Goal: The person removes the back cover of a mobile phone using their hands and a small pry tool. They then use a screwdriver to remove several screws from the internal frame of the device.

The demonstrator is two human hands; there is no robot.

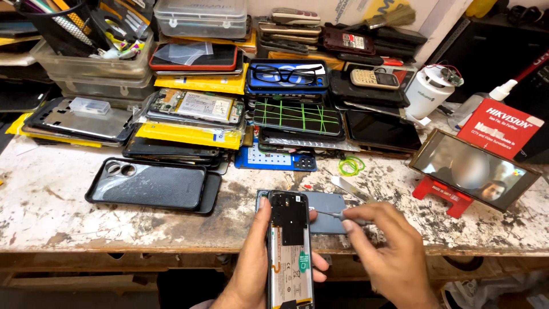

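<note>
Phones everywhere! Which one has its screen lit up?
The phone leaning on the red stand at the right: its screen shows a picture, while the others are dark or opened up.

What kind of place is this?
Probably a phone repair bench: the left hand holds an opened phone, the right hand a small screwdriver, behind them stacked phones.

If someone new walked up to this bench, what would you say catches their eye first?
Probably the opened phone at the near edge, held in the left hand while the right hand brings a thin screwdriver to its upper part. Next, the stacks of phones at the back, and a lit phone on a red stand at right.
</note>
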